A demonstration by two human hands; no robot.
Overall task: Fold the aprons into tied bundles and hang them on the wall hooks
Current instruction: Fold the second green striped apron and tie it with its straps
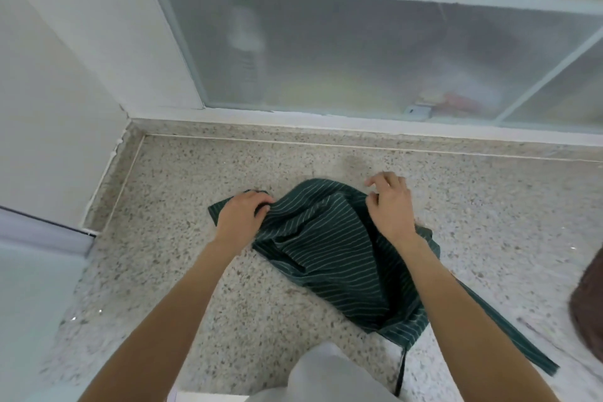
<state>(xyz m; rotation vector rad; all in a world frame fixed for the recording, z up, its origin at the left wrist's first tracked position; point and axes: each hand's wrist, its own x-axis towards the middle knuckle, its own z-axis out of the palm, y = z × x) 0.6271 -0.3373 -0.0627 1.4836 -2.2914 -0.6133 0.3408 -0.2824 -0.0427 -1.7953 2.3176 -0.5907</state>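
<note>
A: Where is the apron (329, 248) sitting?

B: It is lying crumpled on the counter (202, 271), in the middle of the frame and a little to the right. It is dark green with thin pale stripes.

A: What is the left hand (243, 214) doing?

B: It is gripping the cloth's upper left corner, fingers curling round a bunch of fabric just left of centre.

A: And the right hand (390, 202)?

B: It is resting on the apron's upper right edge. The thumb and a finger seem to be pinching the cloth, while the other fingers are lifting off and spreading loosely above the counter.

A: Are any ties showing?

B: A strap (509, 333) is running from under the right forearm toward the lower right of the frame, lying flat on the counter. A thin cord (400, 372) is hanging off the near counter edge at the bottom, right of centre.

A: What else is showing?

B: A window (359, 52) with frosted glass is filling the top of the frame, blurred shapes showing behind it. A brown thing (590, 297) is sitting at the right edge, cut off by the frame.
</note>
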